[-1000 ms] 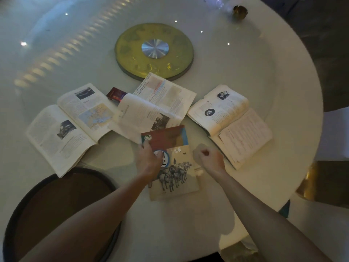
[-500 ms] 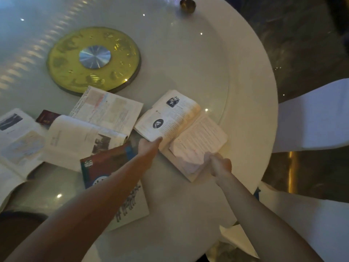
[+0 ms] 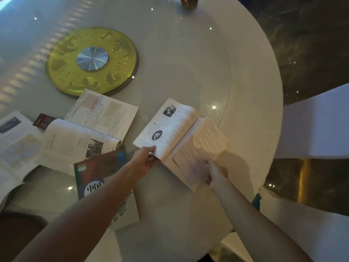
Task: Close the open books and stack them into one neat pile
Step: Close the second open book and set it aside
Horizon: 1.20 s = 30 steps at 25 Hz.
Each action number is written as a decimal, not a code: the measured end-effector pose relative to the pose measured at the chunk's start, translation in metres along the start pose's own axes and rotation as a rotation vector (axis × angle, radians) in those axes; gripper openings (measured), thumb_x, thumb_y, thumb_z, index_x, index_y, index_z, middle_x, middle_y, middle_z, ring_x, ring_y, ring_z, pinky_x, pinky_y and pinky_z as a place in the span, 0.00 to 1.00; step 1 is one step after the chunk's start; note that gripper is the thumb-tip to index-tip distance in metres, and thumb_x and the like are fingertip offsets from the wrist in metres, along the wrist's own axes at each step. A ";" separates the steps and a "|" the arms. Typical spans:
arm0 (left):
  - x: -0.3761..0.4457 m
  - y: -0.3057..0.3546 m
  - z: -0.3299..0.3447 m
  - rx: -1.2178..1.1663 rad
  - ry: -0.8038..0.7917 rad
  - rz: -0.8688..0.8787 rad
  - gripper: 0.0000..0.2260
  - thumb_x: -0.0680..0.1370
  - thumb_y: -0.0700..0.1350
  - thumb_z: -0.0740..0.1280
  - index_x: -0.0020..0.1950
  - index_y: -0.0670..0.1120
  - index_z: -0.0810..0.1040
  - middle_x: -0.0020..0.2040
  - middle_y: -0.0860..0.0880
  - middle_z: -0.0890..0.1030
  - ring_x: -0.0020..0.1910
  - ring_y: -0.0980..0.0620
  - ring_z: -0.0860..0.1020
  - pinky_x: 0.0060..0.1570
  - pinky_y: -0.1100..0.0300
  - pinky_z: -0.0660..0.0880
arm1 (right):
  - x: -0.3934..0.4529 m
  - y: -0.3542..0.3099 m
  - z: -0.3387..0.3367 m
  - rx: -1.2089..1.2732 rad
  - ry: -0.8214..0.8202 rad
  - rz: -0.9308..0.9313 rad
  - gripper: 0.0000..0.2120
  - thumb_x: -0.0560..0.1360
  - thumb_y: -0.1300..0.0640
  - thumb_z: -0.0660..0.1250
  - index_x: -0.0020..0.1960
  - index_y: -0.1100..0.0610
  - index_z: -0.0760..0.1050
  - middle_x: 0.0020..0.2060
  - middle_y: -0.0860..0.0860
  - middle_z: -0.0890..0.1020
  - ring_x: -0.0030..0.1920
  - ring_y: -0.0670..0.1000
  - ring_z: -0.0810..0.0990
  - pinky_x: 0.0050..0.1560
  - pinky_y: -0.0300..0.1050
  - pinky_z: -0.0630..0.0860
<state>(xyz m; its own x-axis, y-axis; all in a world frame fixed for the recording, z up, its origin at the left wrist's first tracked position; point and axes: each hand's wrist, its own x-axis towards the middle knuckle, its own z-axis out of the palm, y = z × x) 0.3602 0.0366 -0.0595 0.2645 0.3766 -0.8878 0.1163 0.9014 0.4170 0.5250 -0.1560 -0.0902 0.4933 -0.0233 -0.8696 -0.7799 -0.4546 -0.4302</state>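
An open book (image 3: 175, 129) with portrait pictures lies right of centre on the round white table (image 3: 245, 76). My left hand (image 3: 144, 161) grips the near corner of its left-hand pages. My right hand (image 3: 215, 172) holds the near edge of its right-hand pages, which are lifted slightly. A closed book (image 3: 98, 173) with a red-and-blue cover lies near me, partly under my left forearm. A second open book (image 3: 88, 129) lies left of centre. A third open book (image 3: 13, 140) is cut off at the left edge.
A yellow disc (image 3: 90, 61) with a metal hub sits at the table's centre. A small dark red booklet (image 3: 42, 120) lies between the left books. A brown cup (image 3: 188, 1) stands at the far rim. White-covered chairs (image 3: 317, 127) stand to the right.
Both hands left the closed book and reached right to the portrait book. My left hand now grips its left pages and my right hand its right pages. The view swung right.
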 end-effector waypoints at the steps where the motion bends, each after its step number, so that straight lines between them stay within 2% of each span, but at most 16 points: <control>1: -0.002 0.000 0.000 -0.019 -0.001 -0.016 0.15 0.80 0.37 0.65 0.67 0.42 0.70 0.51 0.41 0.80 0.45 0.46 0.82 0.29 0.60 0.82 | 0.000 -0.002 -0.002 0.018 -0.011 0.011 0.11 0.72 0.54 0.75 0.50 0.60 0.82 0.47 0.58 0.84 0.47 0.59 0.84 0.39 0.49 0.81; 3: -0.006 -0.001 -0.002 -0.050 -0.002 -0.045 0.17 0.80 0.36 0.66 0.69 0.41 0.69 0.51 0.40 0.79 0.45 0.47 0.81 0.26 0.61 0.81 | 0.000 -0.003 -0.007 0.052 -0.031 0.039 0.10 0.72 0.54 0.75 0.49 0.59 0.82 0.46 0.58 0.84 0.47 0.60 0.84 0.38 0.49 0.83; 4: -0.006 -0.001 -0.003 -0.056 0.004 -0.048 0.18 0.80 0.36 0.66 0.70 0.41 0.69 0.52 0.40 0.79 0.45 0.46 0.82 0.27 0.60 0.82 | 0.001 -0.003 -0.008 0.064 -0.056 0.046 0.12 0.71 0.53 0.75 0.51 0.59 0.82 0.47 0.58 0.85 0.49 0.60 0.85 0.41 0.50 0.84; 7: -0.007 -0.004 -0.009 0.014 0.012 0.022 0.18 0.81 0.40 0.65 0.70 0.44 0.68 0.56 0.40 0.82 0.53 0.42 0.84 0.41 0.52 0.85 | -0.001 -0.002 -0.012 0.151 -0.174 0.038 0.18 0.71 0.55 0.76 0.58 0.61 0.83 0.51 0.60 0.87 0.54 0.61 0.86 0.57 0.57 0.83; 8: -0.008 -0.005 -0.011 0.037 0.001 0.067 0.18 0.81 0.41 0.65 0.70 0.47 0.68 0.57 0.40 0.82 0.54 0.41 0.85 0.44 0.50 0.85 | 0.000 0.001 -0.013 0.161 -0.184 0.011 0.18 0.72 0.56 0.76 0.60 0.62 0.82 0.52 0.60 0.87 0.54 0.61 0.86 0.59 0.59 0.82; 10: -0.013 -0.009 -0.015 0.058 -0.023 0.168 0.18 0.80 0.41 0.67 0.69 0.50 0.70 0.58 0.41 0.83 0.51 0.41 0.86 0.44 0.47 0.85 | 0.000 0.002 -0.017 0.114 -0.142 -0.116 0.14 0.76 0.56 0.75 0.59 0.60 0.82 0.51 0.58 0.87 0.51 0.59 0.86 0.53 0.57 0.84; 12: -0.017 -0.012 -0.017 0.084 -0.019 0.251 0.17 0.79 0.39 0.69 0.67 0.50 0.73 0.56 0.42 0.84 0.51 0.43 0.86 0.44 0.48 0.84 | -0.006 0.001 -0.020 0.020 -0.131 -0.272 0.12 0.79 0.57 0.71 0.61 0.57 0.81 0.52 0.55 0.87 0.51 0.57 0.86 0.46 0.52 0.84; 15: -0.021 -0.018 -0.013 0.164 -0.025 0.330 0.16 0.75 0.34 0.69 0.62 0.44 0.76 0.56 0.41 0.84 0.56 0.43 0.84 0.52 0.49 0.82 | -0.010 -0.008 -0.021 -0.105 -0.109 -0.408 0.12 0.81 0.58 0.69 0.64 0.58 0.80 0.55 0.54 0.86 0.54 0.56 0.86 0.49 0.51 0.83; 17: -0.025 -0.021 -0.006 0.260 -0.062 0.378 0.17 0.73 0.30 0.69 0.59 0.43 0.76 0.55 0.42 0.84 0.56 0.43 0.83 0.50 0.49 0.82 | -0.011 -0.015 -0.022 -0.169 -0.124 -0.449 0.10 0.81 0.60 0.68 0.62 0.57 0.81 0.55 0.52 0.86 0.53 0.53 0.85 0.50 0.50 0.82; 20: -0.026 -0.026 0.008 0.403 -0.107 0.452 0.21 0.73 0.29 0.68 0.64 0.43 0.73 0.57 0.43 0.82 0.58 0.45 0.82 0.50 0.50 0.82 | -0.015 -0.025 -0.024 -0.220 -0.164 -0.515 0.10 0.82 0.60 0.66 0.61 0.55 0.81 0.53 0.48 0.86 0.52 0.48 0.85 0.50 0.46 0.81; 23: -0.026 -0.028 0.023 0.575 -0.068 0.509 0.18 0.75 0.31 0.67 0.64 0.41 0.76 0.58 0.44 0.82 0.58 0.44 0.81 0.54 0.46 0.81 | -0.017 -0.033 -0.025 -0.286 -0.153 -0.522 0.11 0.83 0.59 0.63 0.64 0.57 0.79 0.55 0.49 0.85 0.52 0.50 0.83 0.52 0.46 0.80; 25: -0.029 -0.033 0.033 0.691 -0.062 0.558 0.15 0.76 0.32 0.66 0.62 0.39 0.78 0.54 0.43 0.82 0.54 0.44 0.81 0.51 0.52 0.80 | -0.012 -0.037 -0.022 -0.338 -0.146 -0.482 0.14 0.84 0.56 0.61 0.65 0.59 0.77 0.59 0.53 0.84 0.56 0.55 0.83 0.56 0.52 0.81; 27: -0.033 -0.041 0.043 0.789 -0.124 0.635 0.14 0.77 0.38 0.66 0.62 0.38 0.79 0.53 0.43 0.83 0.51 0.44 0.81 0.48 0.58 0.79 | -0.009 -0.039 -0.019 -0.338 -0.173 -0.406 0.15 0.84 0.52 0.60 0.65 0.59 0.76 0.58 0.55 0.85 0.55 0.57 0.85 0.56 0.58 0.83; 30: -0.025 -0.053 0.046 0.975 -0.168 0.692 0.18 0.76 0.49 0.61 0.63 0.45 0.79 0.54 0.45 0.84 0.52 0.43 0.82 0.53 0.45 0.80 | -0.007 -0.043 -0.017 -0.309 -0.189 -0.366 0.15 0.85 0.51 0.57 0.65 0.58 0.75 0.57 0.56 0.85 0.54 0.58 0.85 0.50 0.56 0.83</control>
<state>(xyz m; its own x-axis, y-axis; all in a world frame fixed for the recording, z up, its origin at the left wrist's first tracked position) 0.3918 -0.0307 -0.0511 0.6691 0.6184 -0.4122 0.5555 -0.0476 0.8302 0.5615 -0.1513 -0.0616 0.6122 0.3347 -0.7164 -0.4049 -0.6455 -0.6476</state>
